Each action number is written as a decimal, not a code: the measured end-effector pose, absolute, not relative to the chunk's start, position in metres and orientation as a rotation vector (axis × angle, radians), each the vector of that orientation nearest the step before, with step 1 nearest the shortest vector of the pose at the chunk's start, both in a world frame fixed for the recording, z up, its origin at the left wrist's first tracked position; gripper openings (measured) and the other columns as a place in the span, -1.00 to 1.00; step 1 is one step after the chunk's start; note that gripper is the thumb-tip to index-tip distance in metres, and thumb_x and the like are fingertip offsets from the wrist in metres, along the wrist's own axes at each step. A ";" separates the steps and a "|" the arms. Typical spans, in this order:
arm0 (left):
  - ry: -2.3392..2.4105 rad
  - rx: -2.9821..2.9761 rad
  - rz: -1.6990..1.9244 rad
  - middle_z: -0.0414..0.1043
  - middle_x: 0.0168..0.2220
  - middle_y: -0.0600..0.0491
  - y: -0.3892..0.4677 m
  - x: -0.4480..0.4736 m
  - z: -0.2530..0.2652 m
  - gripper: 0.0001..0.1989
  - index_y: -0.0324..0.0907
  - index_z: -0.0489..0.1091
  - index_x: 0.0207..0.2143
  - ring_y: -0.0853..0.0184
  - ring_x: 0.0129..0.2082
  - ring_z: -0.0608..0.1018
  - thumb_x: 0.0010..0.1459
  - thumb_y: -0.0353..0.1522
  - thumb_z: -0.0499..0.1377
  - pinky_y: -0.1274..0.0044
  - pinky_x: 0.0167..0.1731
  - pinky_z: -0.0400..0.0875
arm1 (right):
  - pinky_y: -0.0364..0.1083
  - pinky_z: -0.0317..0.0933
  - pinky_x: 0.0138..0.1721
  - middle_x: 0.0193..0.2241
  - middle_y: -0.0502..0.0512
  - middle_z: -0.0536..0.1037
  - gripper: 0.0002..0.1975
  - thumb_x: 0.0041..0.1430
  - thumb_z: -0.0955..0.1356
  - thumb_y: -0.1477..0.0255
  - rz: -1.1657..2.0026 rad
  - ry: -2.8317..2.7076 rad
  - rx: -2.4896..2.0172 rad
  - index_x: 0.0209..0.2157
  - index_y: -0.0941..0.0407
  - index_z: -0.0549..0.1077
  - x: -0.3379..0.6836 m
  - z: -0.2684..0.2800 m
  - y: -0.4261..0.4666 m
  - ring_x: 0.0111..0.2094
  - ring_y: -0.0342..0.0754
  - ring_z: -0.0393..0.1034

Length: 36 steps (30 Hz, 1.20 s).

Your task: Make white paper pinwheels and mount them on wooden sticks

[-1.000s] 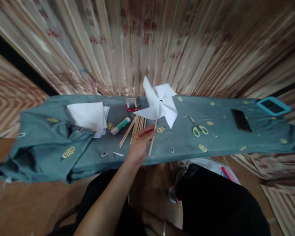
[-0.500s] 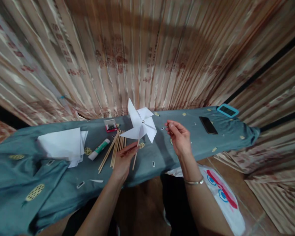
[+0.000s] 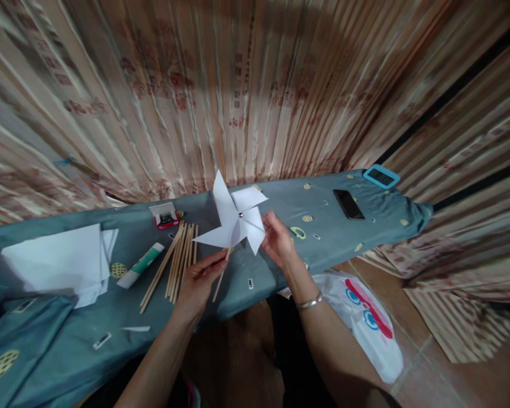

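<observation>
A white paper pinwheel (image 3: 226, 220) with a pin at its centre stands on a thin wooden stick, above the cloth-covered table. My left hand (image 3: 199, 280) is closed round the stick just below the blades. At the pinwheel's right edge is my right hand (image 3: 279, 241), fingers apart and loosely bent; the blade partly covers the fingertips, and whether they touch the paper I cannot tell. Several loose wooden sticks (image 3: 179, 260) lie left of the pinwheel, beside a glue stick (image 3: 141, 265) and an open red box (image 3: 165, 216) of small dark pins.
White paper sheets (image 3: 55, 260) are stacked at the left. Scissors with green handles (image 3: 298, 232) lie beyond my right hand. Farther right are a dark phone (image 3: 349, 204) and a blue-framed device (image 3: 381, 177). A plastic bag (image 3: 361, 317) lies on the floor, and a curtain (image 3: 238, 85) hangs behind the table.
My right hand has moved left, up to the pinwheel's edge. The blades have turned slightly. My left hand still holds the stick; the view has shifted right.
</observation>
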State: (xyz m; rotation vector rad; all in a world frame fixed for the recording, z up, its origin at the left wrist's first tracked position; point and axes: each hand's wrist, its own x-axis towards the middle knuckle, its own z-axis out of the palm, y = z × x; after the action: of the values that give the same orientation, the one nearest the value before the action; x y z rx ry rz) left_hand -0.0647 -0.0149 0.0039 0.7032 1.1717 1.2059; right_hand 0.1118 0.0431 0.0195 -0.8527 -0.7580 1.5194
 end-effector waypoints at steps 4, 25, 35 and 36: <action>1.178 0.675 1.236 0.65 -0.30 -0.04 -0.011 -0.059 0.002 -0.53 -0.16 0.62 -0.35 0.11 -0.13 0.62 -0.42 -0.22 0.52 0.31 0.08 0.39 | 0.00 0.43 -0.19 -0.30 0.12 0.65 -0.44 -0.19 0.48 -0.09 1.597 -0.744 -0.776 -0.31 0.09 0.54 0.110 0.015 0.039 -0.07 0.13 0.51; 1.175 0.672 1.201 0.62 -0.42 0.01 0.005 -0.029 -0.008 -0.56 -0.15 0.61 -0.48 0.26 -0.36 0.59 -0.54 -0.21 0.52 0.37 -0.09 0.46 | -0.09 0.30 -0.17 -0.56 -0.10 0.50 -0.73 -0.35 0.62 0.36 1.434 -0.814 -0.902 -0.54 0.07 0.55 0.101 0.005 0.033 -0.42 -0.15 0.36; 1.199 0.714 1.210 0.62 -0.44 0.03 0.000 -0.032 -0.010 -0.63 -0.15 0.61 -0.47 0.29 -0.39 0.58 -0.48 -0.29 0.50 0.42 -0.18 0.48 | -0.09 0.35 -0.21 -0.50 -0.04 0.56 -0.71 -0.36 0.62 0.36 1.463 -0.828 -0.935 -0.53 0.09 0.57 0.096 0.010 0.028 -0.39 -0.11 0.42; 1.200 0.710 1.210 0.62 -0.43 0.03 0.000 -0.033 -0.010 -0.62 -0.15 0.61 -0.47 0.29 -0.38 0.59 -0.48 -0.29 0.50 0.42 -0.17 0.48 | -0.07 0.36 -0.17 -0.50 -0.04 0.58 -0.70 -0.36 0.62 0.34 1.466 -0.833 -0.937 -0.50 0.09 0.57 0.097 0.010 0.028 -0.38 -0.09 0.44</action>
State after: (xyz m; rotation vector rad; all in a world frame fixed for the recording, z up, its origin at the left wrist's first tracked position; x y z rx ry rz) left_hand -0.0329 0.0000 -0.0099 0.7096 1.2001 1.2096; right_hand 0.0974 0.0280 0.0099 -0.9371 -0.8332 1.4664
